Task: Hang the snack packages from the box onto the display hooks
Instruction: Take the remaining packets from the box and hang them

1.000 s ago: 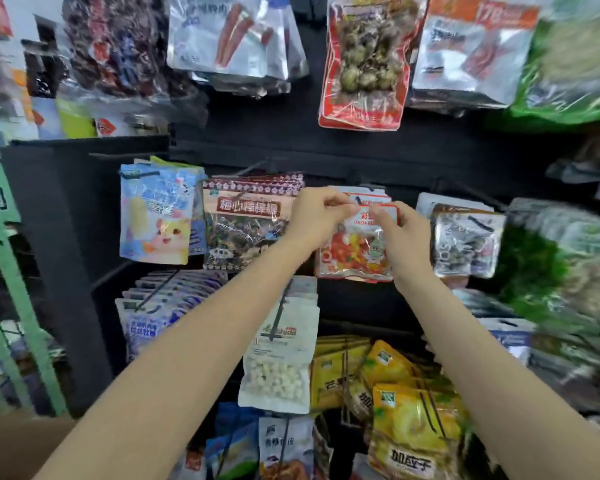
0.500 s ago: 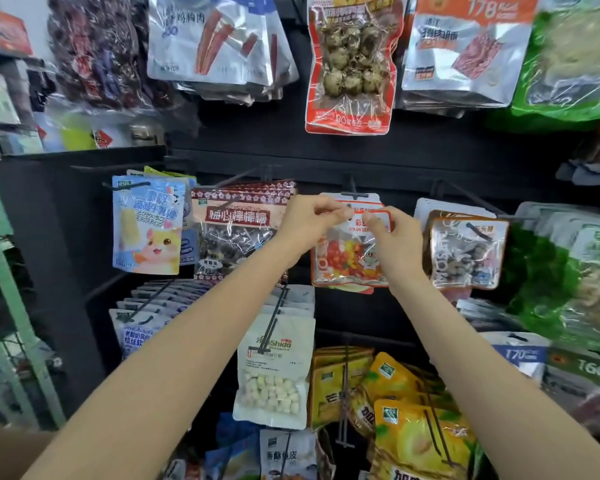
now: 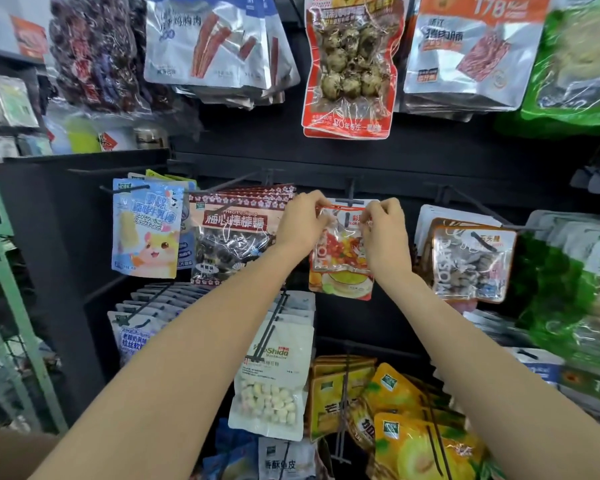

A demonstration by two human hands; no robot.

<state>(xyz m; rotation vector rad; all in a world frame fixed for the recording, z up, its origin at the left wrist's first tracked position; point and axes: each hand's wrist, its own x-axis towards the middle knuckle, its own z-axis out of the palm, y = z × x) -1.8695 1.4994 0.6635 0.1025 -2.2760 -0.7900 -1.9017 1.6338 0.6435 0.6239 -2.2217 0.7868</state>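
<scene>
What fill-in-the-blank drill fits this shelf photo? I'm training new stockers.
1. Both hands pinch the top of the red candy bag at a ____.
2. The left hand covers part of the ____ bag.
3. The marshmallow bag hangs ____ the left forearm.
Missing: hook; lollipop; below

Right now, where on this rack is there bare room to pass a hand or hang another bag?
Bare black panel lies between the top row and the lollipop bags. Another bare patch sits under the jelly bag that the left hand and right hand pinch, above the mango bags. The bottom rows are crowded.
</scene>
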